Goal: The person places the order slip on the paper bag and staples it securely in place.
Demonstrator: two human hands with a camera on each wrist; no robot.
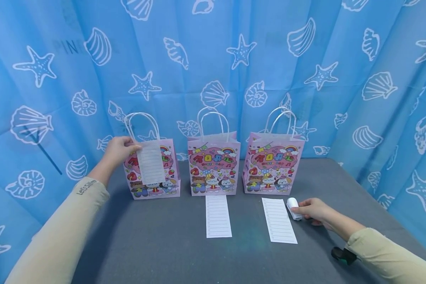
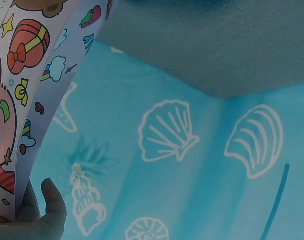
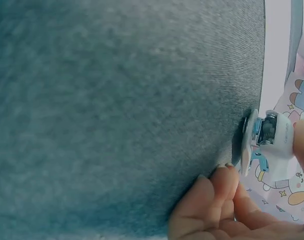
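Note:
Three pink paper gift bags with cartoon animals and white handles stand in a row: a left bag [image 1: 133,185], a middle bag [image 1: 214,169] and a right bag [image 1: 273,167]. My left hand [image 1: 122,149] pinches a lined paper slip [image 1: 151,163] against the upper front of the left bag; the thumb lies at the slip's top corner. In the left wrist view, part of that hand [image 2: 49,212] shows beside the bag's side. My right hand [image 1: 316,211] grips a small white stapler [image 1: 293,209], seen close up in the right wrist view, low over the table.
One lined slip [image 1: 218,217] lies before the middle bag, another slip [image 1: 279,221] before the right bag, just left of the stapler. Everything stands on a grey cloth-covered table [image 1: 156,244]. A blue shell-patterned curtain [image 1: 213,51] hangs behind and around it.

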